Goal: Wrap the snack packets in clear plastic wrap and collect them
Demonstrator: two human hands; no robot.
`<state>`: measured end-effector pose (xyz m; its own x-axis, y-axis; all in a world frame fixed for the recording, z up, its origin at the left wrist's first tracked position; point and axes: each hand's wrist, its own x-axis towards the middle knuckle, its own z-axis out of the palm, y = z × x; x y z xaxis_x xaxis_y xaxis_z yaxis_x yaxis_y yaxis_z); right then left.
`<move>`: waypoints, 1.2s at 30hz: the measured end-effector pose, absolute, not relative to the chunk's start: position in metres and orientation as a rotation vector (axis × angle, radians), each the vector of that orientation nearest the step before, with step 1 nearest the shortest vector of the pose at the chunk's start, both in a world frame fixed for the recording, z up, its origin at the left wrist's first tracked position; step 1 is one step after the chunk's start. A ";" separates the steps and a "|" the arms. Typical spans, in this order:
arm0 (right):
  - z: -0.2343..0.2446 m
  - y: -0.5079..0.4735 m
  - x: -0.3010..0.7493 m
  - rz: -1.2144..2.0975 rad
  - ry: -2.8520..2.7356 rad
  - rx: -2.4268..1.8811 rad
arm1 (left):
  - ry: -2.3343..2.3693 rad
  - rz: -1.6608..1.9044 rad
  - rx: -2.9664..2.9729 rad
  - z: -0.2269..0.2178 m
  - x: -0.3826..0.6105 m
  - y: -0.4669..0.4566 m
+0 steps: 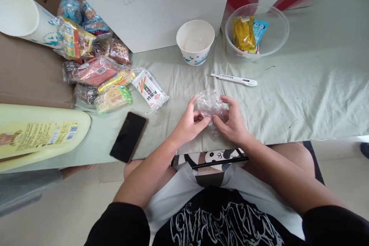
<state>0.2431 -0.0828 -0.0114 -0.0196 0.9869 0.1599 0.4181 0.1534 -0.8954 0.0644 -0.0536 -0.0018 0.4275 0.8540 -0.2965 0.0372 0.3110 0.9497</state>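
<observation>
Crumpled clear plastic wrap (210, 102) lies between my two hands over the cloth, close to the front edge. My left hand (192, 119) grips its left side, with the thumb pressed toward the middle. On the other side my right hand (230, 121) curls its fingers and thumb around the wrap. Whether anything is inside the wrap I cannot make out. A white utility knife (234, 79) rests just beyond my right hand. Farther back stands a white paper bowl (195, 42) with a blue pattern, upright.
At the back right, a clear plastic tub (276, 38) holds yellow and blue packets. To the left lie a white snack packet (150, 90), a pile of wrapped snacks (98, 71), a black phone (128, 137) and a yellow bottle (43, 132). White cardboard (152, 7) rises behind.
</observation>
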 end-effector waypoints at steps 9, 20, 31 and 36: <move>-0.014 -0.083 0.244 0.767 -1.648 -1.339 | 1.057 0.645 1.066 0.010 0.063 -0.045; -0.015 -0.079 0.242 0.561 -1.728 -1.205 | 1.103 0.738 1.130 0.011 0.062 -0.046; -0.010 -0.084 0.247 0.893 -1.738 -1.344 | 0.946 0.859 1.536 -0.005 0.055 -0.050; 0.000 -0.081 0.245 0.923 -1.701 -1.373 | 0.979 0.782 1.721 0.007 0.055 -0.046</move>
